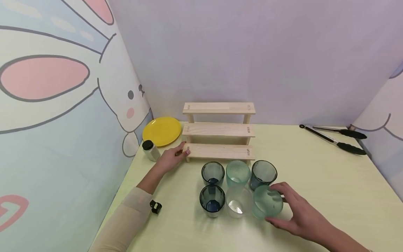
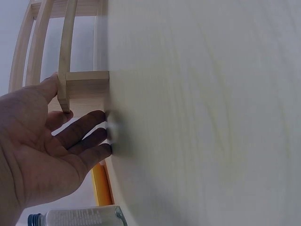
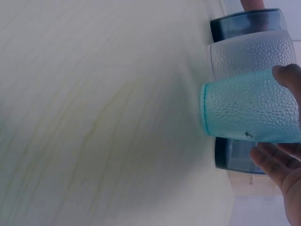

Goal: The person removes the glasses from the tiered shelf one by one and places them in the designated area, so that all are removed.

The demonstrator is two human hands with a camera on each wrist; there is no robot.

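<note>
My left hand point(image 1: 171, 159) pinches the left end of the bottom step of a three-step wooden rack point(image 1: 220, 151); in the left wrist view the thumb and index finger meet its edge, other fingers spread near the tabletop. A textured green glass point(image 1: 267, 203) is held between thumb and fingers of my right hand point(image 1: 303, 215), at the near right of a two-row group. Beside it stands a clear glass point(image 1: 237, 203), then a dark blue glass point(image 1: 212, 201). Behind are another dark glass point(image 1: 213, 173), a second green glass point(image 1: 238, 173) and a grey-blue glass point(image 1: 263, 173).
A yellow plate point(image 1: 162, 131) and a black-capped bottle point(image 1: 151, 151) lie left of the rack. Black-handled tongs point(image 1: 333, 140) rest at the far right of the table. A small black clip-like object point(image 1: 155, 207) is by the left sleeve. Walls border the back and sides.
</note>
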